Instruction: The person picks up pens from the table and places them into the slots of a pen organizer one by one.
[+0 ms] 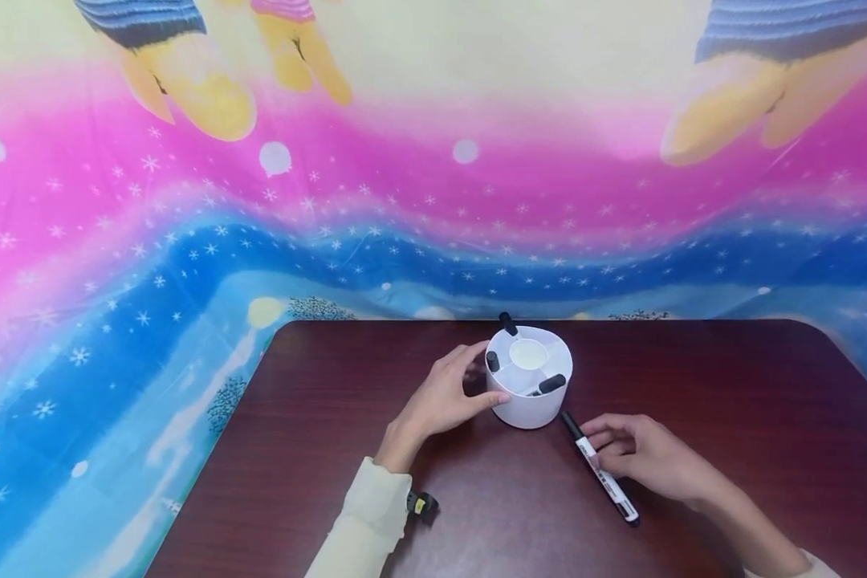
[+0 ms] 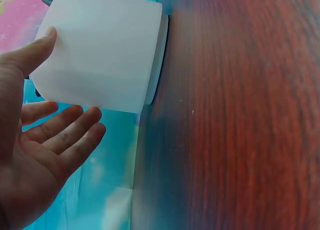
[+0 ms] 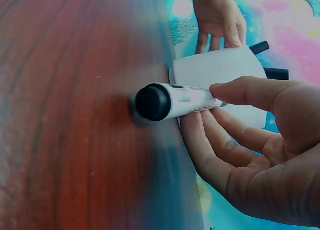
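Note:
A white round pen holder [image 1: 526, 411] with inner compartments stands on the table, several black-capped markers [image 1: 551, 384] leaning in it. My left hand [image 1: 444, 393] is at the holder's left side. Its thumb touches the front wall and its fairly straight fingers reach along the far left side, as the left wrist view [image 2: 55, 140] also shows. Just right of the holder, my right hand [image 1: 646, 457] pinches a white whiteboard marker [image 1: 601, 472] between thumb and fingers. The marker slants, its black cap toward the holder's base and its black end [image 3: 153, 102] toward me.
The dark reddish-brown table [image 1: 282, 449] has its far edge just behind the holder. A colourful cloth [image 1: 405, 185] with snowflakes and cartoon figures hangs behind it. A black strap piece with a yellow mark [image 1: 423, 506] sticks out beside my left cuff.

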Demonstrator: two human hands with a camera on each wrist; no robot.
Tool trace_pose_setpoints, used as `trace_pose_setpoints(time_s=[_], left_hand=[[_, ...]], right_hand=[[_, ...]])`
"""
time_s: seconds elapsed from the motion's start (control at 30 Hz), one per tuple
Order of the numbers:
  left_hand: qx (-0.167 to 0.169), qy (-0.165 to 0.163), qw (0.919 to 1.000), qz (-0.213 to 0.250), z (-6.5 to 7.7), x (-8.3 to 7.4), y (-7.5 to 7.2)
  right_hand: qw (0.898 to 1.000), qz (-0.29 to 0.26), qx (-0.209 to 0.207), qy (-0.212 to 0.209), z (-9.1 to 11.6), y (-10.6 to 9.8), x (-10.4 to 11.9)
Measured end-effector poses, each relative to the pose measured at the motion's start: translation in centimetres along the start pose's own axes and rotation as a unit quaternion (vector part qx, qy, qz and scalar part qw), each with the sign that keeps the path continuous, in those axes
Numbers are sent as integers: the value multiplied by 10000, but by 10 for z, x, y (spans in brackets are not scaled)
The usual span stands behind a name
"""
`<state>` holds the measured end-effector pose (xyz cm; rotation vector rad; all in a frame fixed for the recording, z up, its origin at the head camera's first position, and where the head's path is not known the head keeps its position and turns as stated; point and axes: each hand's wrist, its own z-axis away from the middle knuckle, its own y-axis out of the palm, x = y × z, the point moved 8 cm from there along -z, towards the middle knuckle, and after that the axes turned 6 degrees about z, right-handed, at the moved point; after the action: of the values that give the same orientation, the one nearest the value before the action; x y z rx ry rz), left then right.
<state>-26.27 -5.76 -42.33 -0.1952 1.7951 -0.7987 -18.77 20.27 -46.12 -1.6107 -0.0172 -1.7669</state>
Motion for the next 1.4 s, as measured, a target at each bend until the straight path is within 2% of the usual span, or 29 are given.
trace_pose_setpoints(time_s=[0.5, 0.97, 1.2, 1.4], left_hand=[[-16, -3, 9999, -99, -3, 3, -1], [-21, 27, 9999, -119, -3, 2, 0], [-21, 21, 9999, -103, -2, 3, 1], [-19, 22, 10000, -41, -1, 3, 1]], right_hand=[[9987, -217, -297, -352, -2, -21, 22], [9933, -115, -1102, -344, -4, -50, 49], [9884, -19, -1443, -464, -5, -63, 62], [9854, -18, -1663, -375, -7, -70, 71]])
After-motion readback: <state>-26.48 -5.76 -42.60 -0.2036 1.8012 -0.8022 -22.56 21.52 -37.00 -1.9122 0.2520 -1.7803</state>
